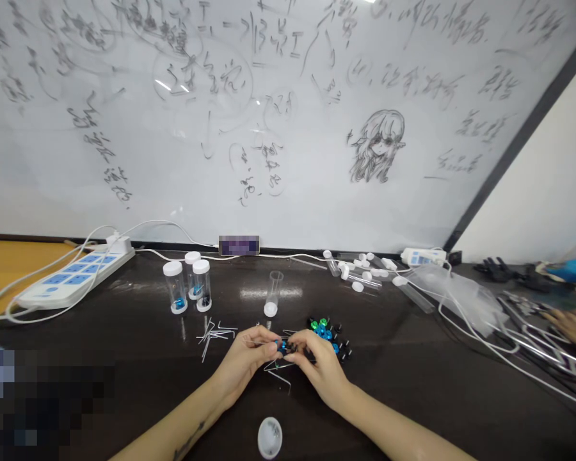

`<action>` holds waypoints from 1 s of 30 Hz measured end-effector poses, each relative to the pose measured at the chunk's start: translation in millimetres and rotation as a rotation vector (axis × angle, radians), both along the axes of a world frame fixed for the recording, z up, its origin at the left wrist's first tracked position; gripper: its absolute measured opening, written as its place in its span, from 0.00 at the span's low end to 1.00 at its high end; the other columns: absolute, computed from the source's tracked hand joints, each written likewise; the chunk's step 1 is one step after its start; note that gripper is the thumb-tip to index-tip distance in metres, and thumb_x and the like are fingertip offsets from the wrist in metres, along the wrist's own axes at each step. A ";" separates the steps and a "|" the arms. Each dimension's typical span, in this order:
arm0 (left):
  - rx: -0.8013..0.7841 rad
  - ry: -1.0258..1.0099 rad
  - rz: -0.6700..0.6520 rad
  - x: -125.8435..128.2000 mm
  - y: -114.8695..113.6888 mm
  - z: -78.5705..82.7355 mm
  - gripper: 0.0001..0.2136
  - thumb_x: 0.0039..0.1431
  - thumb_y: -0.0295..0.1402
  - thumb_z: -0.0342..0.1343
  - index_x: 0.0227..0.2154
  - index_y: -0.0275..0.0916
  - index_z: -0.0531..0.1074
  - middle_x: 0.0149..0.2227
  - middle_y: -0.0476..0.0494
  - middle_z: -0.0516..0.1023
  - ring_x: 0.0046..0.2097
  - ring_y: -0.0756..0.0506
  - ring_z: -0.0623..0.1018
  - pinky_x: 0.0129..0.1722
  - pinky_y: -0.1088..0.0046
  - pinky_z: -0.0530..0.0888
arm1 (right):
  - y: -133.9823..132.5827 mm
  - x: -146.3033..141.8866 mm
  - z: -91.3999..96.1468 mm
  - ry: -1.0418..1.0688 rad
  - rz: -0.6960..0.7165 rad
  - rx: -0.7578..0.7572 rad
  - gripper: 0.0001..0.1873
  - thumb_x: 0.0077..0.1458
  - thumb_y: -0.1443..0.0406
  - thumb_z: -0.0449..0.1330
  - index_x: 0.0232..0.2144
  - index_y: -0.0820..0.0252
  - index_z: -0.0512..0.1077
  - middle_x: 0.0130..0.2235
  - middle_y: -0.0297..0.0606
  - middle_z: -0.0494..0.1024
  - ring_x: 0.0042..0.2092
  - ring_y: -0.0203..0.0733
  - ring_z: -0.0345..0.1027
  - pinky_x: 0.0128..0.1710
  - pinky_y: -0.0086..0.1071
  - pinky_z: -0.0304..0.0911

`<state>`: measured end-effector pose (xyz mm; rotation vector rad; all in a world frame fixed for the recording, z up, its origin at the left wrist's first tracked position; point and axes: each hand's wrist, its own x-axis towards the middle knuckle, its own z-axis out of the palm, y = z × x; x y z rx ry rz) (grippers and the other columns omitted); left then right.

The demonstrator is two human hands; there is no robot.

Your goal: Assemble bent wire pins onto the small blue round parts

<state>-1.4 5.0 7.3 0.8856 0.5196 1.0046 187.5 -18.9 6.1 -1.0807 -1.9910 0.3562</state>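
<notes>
My left hand (252,352) and my right hand (319,362) meet at the middle of the table. Between their fingertips is a small blue and black part (283,346), its exact kind hidden by the fingers. Both hands are closed on it, the left at the blue side and the right at the black end. Just beyond my right hand lies a cluster of similar small blue, green and black parts (322,330). Thin bent metal rods (278,370) lie under and in front of my fingers, and several more bent rods (214,333) are left of my left hand.
An uncapped clear tube (275,291) stands behind my hands; a white cap (269,438) lies in front. Three capped tubes (175,288) stand at left, near a power strip (77,272). Loose tubes and caps (365,269), cables and another person's hand (573,330) are at right.
</notes>
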 end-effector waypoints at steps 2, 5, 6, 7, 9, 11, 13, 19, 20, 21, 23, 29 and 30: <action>0.007 0.000 -0.004 0.0 -0.1 -0.3 0.06 0.46 0.28 0.65 0.29 0.34 0.76 0.30 0.45 0.79 0.33 0.50 0.76 0.40 0.74 0.70 | -0.2 -0.2 1.4 0.006 0.004 -0.016 0.05 0.58 0.63 0.58 0.36 0.58 0.68 0.30 0.34 0.71 0.31 0.39 0.66 0.33 0.30 0.62; 0.008 0.003 -0.005 0.4 0.3 -0.5 0.06 0.46 0.28 0.65 0.29 0.35 0.76 0.30 0.45 0.79 0.33 0.50 0.76 0.40 0.74 0.70 | -0.3 -0.8 3.8 0.007 0.001 -0.027 0.05 0.59 0.62 0.58 0.35 0.58 0.68 0.29 0.33 0.71 0.31 0.39 0.67 0.33 0.30 0.62; 0.005 0.003 -0.005 0.5 0.4 -0.5 0.06 0.46 0.28 0.65 0.29 0.35 0.76 0.30 0.45 0.79 0.33 0.50 0.76 0.40 0.74 0.70 | -0.2 -1.0 4.3 0.003 -0.001 -0.028 0.06 0.59 0.62 0.57 0.35 0.58 0.68 0.29 0.33 0.71 0.31 0.39 0.67 0.33 0.29 0.62; 0.003 0.004 -0.004 0.7 0.6 -0.5 0.06 0.46 0.28 0.65 0.28 0.35 0.76 0.30 0.45 0.79 0.33 0.50 0.76 0.40 0.74 0.70 | -0.2 -1.1 4.6 0.000 -0.001 -0.029 0.06 0.59 0.62 0.57 0.36 0.58 0.68 0.29 0.33 0.71 0.31 0.39 0.66 0.32 0.29 0.62; 0.003 0.003 0.000 0.8 0.6 -0.3 0.07 0.45 0.29 0.66 0.29 0.35 0.76 0.29 0.45 0.79 0.33 0.50 0.76 0.40 0.74 0.70 | -0.1 -1.4 5.0 -0.003 -0.001 -0.032 0.06 0.59 0.62 0.57 0.36 0.58 0.68 0.29 0.33 0.71 0.31 0.39 0.66 0.32 0.29 0.62; 0.005 0.001 0.006 0.9 0.2 0.0 0.07 0.45 0.29 0.66 0.29 0.35 0.76 0.29 0.45 0.79 0.33 0.49 0.76 0.39 0.74 0.70 | -0.1 -1.7 5.4 -0.007 0.001 -0.037 0.06 0.59 0.62 0.57 0.36 0.58 0.68 0.29 0.33 0.71 0.31 0.39 0.66 0.32 0.29 0.62; 0.007 -0.004 0.007 0.9 -0.3 0.6 0.07 0.45 0.29 0.66 0.29 0.35 0.75 0.29 0.45 0.78 0.33 0.49 0.76 0.39 0.73 0.70 | -0.4 -1.9 5.7 -0.008 0.005 -0.041 0.04 0.59 0.63 0.57 0.36 0.58 0.68 0.29 0.33 0.71 0.31 0.39 0.66 0.33 0.30 0.62; -0.001 0.003 0.018 1.2 -1.6 2.9 0.08 0.45 0.30 0.66 0.28 0.36 0.75 0.30 0.45 0.78 0.33 0.49 0.76 0.40 0.73 0.70 | 0.0 -2.2 2.7 0.038 0.022 -0.026 0.09 0.58 0.64 0.58 0.42 0.56 0.65 0.32 0.34 0.72 0.31 0.38 0.66 0.33 0.30 0.63; -0.004 0.006 0.018 1.2 -1.6 2.9 0.08 0.45 0.30 0.66 0.28 0.36 0.75 0.30 0.45 0.78 0.34 0.49 0.76 0.40 0.73 0.70 | 0.3 -1.9 1.8 0.043 0.024 -0.021 0.10 0.58 0.64 0.58 0.43 0.56 0.64 0.33 0.34 0.72 0.31 0.38 0.66 0.33 0.30 0.63; -0.007 0.008 0.016 1.1 -1.6 2.8 0.07 0.45 0.30 0.66 0.28 0.36 0.75 0.30 0.45 0.78 0.34 0.49 0.76 0.40 0.73 0.70 | 0.4 -1.7 1.1 0.044 0.024 -0.017 0.11 0.57 0.65 0.59 0.43 0.56 0.64 0.33 0.34 0.72 0.31 0.38 0.66 0.33 0.31 0.63; -0.007 0.006 0.013 1.0 -1.4 2.3 0.07 0.45 0.30 0.66 0.28 0.35 0.75 0.29 0.45 0.78 0.33 0.49 0.76 0.40 0.74 0.70 | 0.4 -1.4 0.4 0.038 0.022 -0.012 0.12 0.57 0.66 0.59 0.43 0.56 0.64 0.34 0.34 0.72 0.31 0.39 0.66 0.34 0.31 0.63; 0.013 -0.019 0.024 0.9 -0.6 0.8 0.06 0.47 0.29 0.65 0.28 0.35 0.75 0.30 0.45 0.78 0.35 0.49 0.76 0.41 0.73 0.70 | -1.4 -3.8 4.2 0.027 0.021 0.001 0.11 0.57 0.67 0.59 0.43 0.56 0.65 0.35 0.35 0.72 0.32 0.39 0.66 0.34 0.31 0.63; 0.013 -0.019 0.025 1.0 -0.4 0.8 0.06 0.47 0.29 0.65 0.28 0.36 0.75 0.30 0.45 0.78 0.35 0.49 0.76 0.41 0.73 0.70 | -1.6 -4.4 5.0 0.021 0.022 0.005 0.09 0.58 0.68 0.58 0.42 0.56 0.65 0.35 0.35 0.72 0.32 0.39 0.66 0.34 0.31 0.63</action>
